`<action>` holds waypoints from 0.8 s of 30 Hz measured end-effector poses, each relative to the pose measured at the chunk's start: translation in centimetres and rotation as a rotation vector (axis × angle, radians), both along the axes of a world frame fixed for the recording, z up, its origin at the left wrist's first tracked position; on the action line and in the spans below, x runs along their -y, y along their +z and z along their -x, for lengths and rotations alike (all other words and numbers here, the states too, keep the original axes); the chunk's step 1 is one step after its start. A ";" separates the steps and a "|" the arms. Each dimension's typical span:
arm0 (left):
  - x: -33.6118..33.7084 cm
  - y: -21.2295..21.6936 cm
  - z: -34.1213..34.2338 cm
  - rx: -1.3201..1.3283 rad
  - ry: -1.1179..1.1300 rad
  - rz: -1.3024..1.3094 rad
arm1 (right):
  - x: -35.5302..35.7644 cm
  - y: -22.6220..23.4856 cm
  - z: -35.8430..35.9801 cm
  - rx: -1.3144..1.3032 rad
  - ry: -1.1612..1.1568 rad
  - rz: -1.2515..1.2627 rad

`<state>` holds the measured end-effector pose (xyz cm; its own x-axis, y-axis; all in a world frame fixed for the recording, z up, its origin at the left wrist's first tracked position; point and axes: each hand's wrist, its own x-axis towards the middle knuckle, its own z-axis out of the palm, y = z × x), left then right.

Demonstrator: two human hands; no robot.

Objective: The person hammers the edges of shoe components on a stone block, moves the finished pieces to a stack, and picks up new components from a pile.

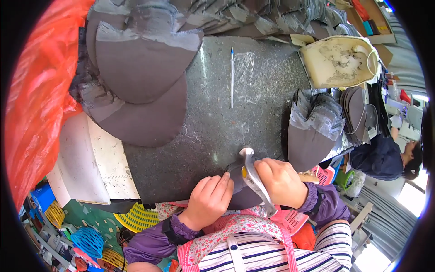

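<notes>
My right hand (282,182) is wrapped round the handle of a hammer (258,183). The hammer's curved, shiny metal head hangs over the table's near edge, and its wooden handle end sticks out past my fist. Under the head lies a dark grey fabric piece (247,200), partly hidden by the hammer. The fingers of my left hand (211,198) are pressed together on this piece's left side. Both hands are close together, with the hammer head between them.
Dark grey rounded pieces lie in stacks at the far left (136,68) and right (310,138) of the black worktable (213,122). A pen (232,86) lies mid-table. A stained cream container (335,63) stands back right. Red plastic sheeting (41,99) hangs left. Another person (378,156) sits farther right.
</notes>
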<state>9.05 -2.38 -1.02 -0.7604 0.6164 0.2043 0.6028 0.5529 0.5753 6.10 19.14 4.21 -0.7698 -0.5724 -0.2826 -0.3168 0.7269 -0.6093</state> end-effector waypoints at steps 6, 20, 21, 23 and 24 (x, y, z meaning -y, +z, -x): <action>1.5 1.3 6.7 -0.115 -0.007 -0.029 | 0.0 -3.0 -1.0 -0.265 -0.176 0.030; 5.8 5.0 28.2 -0.247 0.337 0.441 | -12.0 2.0 3.1 -0.616 -0.698 -0.197; 5.6 5.3 28.1 -0.221 0.274 0.320 | -13.3 1.7 3.4 -0.870 -0.705 -0.377; 6.4 6.5 26.9 -0.178 0.162 0.145 | -14.3 1.3 3.3 -0.860 -0.721 -0.377; 7.1 7.4 26.0 -0.162 0.118 0.089 | -14.2 1.6 3.1 -0.842 -0.708 -0.338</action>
<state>-16.91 -9.48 6.39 -0.7899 0.5463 0.2786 0.6117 0.6692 0.4220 2.96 33.32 5.79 -0.9059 0.0709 0.4175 0.0139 0.9903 -0.1380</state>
